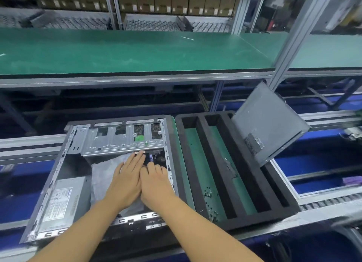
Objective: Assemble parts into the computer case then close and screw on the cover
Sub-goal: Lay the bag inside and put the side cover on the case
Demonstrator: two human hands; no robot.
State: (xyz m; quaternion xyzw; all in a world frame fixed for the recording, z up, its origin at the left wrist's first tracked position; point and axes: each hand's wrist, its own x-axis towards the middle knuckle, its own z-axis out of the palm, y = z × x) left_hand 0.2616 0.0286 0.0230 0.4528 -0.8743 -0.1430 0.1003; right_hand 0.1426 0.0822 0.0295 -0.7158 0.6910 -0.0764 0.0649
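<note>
- Presently the computer case (137,218) lies on its side on the line with the open face upward. Both hands are inside it, side by side and touching each other.
- The left hand (127,181) lies flat with straight fingers on a silvery sheet (105,171); it grips nothing.
- The right hand (154,183) has its fingertips bent downward near the cables (156,156). Whether it holds something, I cannot tell.
- Risk: if the sheet covers a board, I think uneven pressing could seat it crooked or bend it. What lies under the sheet is hidden.
- Risk: the cables are just in front of the right fingertips and under the edge of the drive cage (121,142). They could be pinched or pulled loose.
- Risk: the case rims are thin stamped metal with cut-outs. The forearms cross the near rim, so a quick pull back could scratch the skin.
- Risk: the cover (270,122) only leans tilted on the far corner of the foam tray (284,208). A knock could make it slide or fall.
- Risk: small screws (210,195) lie loose in a green slot of the tray and could roll or scatter.
- Room: inside the case the hands are closed in by the drive cage ahead, the power supply (64,199) at the left and the case wall just beside the right hand.
- Room: upward is free, and the way right to the tray is open.
</note>
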